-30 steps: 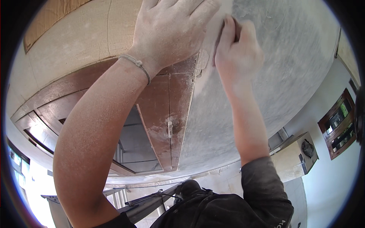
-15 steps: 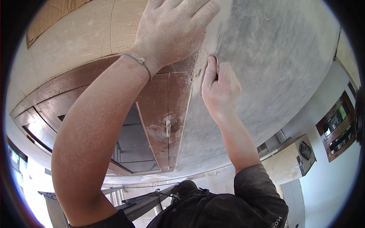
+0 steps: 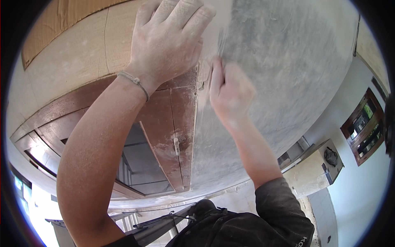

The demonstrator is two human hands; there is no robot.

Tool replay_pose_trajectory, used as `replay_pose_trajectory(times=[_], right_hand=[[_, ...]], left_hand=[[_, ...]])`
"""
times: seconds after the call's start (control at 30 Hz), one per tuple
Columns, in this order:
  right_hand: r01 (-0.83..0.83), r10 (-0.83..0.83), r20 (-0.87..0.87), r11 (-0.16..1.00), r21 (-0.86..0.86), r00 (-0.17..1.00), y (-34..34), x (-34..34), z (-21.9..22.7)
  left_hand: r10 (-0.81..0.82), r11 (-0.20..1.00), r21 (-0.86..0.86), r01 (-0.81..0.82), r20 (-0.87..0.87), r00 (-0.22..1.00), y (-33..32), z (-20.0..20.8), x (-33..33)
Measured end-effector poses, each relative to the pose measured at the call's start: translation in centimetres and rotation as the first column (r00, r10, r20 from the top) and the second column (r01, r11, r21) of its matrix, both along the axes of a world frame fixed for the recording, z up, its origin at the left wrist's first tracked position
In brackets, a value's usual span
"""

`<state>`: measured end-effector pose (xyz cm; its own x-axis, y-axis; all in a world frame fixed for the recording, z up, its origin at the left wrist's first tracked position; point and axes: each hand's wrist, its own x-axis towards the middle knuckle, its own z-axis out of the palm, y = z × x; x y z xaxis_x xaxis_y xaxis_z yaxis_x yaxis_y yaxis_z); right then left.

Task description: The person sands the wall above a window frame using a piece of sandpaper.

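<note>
My left hand [image 3: 168,39], dusted white and with a grey cord at its wrist, is raised against the wall above the wooden frame's corner. Its fingers are curled, and their undersides are hidden. My right hand [image 3: 231,88] is closed, thumb against the bent fingers, pressed to the grey plastered wall [image 3: 284,82] by the frame's edge. It is slightly blurred; what it holds, if anything, cannot be made out. Between my forearms runs the dusty brown wooden frame [image 3: 158,111] with a small pale hinge-like fitting [image 3: 176,146]. Chipped filler lines its edge.
A cardboard sheet [image 3: 53,26] covers the upper left of the beige wall [image 3: 78,53]. A metal ladder [image 3: 158,228] stands low beside my body. A boxy ledge [image 3: 306,175] bearing a dark bundle and a brown-framed window [image 3: 364,125] are at right.
Both hands appear a little further left in the picture, as do the wall and frame, so the view has shifted. My right hand stays closed at the wall beside the frame.
</note>
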<state>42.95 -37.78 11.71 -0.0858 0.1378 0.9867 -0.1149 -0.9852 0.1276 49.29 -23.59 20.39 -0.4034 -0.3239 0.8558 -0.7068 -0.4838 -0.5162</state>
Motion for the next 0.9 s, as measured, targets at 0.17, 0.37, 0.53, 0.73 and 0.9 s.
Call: replay_pose_trajectory(times=[0.17,0.37,0.53,0.73,0.9], right_hand=[[-0.050,0.040,0.063,0.983,0.174,0.997,-0.2,0.5,2.8],[-0.046,0.049,-0.029,0.994,0.101,0.998,-0.6,-0.2,-1.7],[-0.073,0.057,0.096,0.983,0.170,0.994,-0.1,0.3,5.5],[-0.053,0.062,-0.056,0.987,0.153,0.997,-0.5,-0.8,-1.7],[-0.041,0.029,0.079,0.986,0.161,0.996,0.1,0.3,7.0]], left_hand=[[-0.083,0.993,-0.069,0.091,0.105,0.991,-1.3,0.3,0.9],[-0.052,0.996,-0.062,0.057,0.086,0.995,-1.0,-0.2,0.9],[-0.060,0.995,-0.075,0.067,0.087,0.994,-1.0,0.1,1.2],[-0.044,0.991,-0.117,0.069,0.205,0.978,-1.7,0.0,1.0],[0.058,0.991,-0.123,-0.052,0.046,0.997,-0.8,-0.4,0.4]])
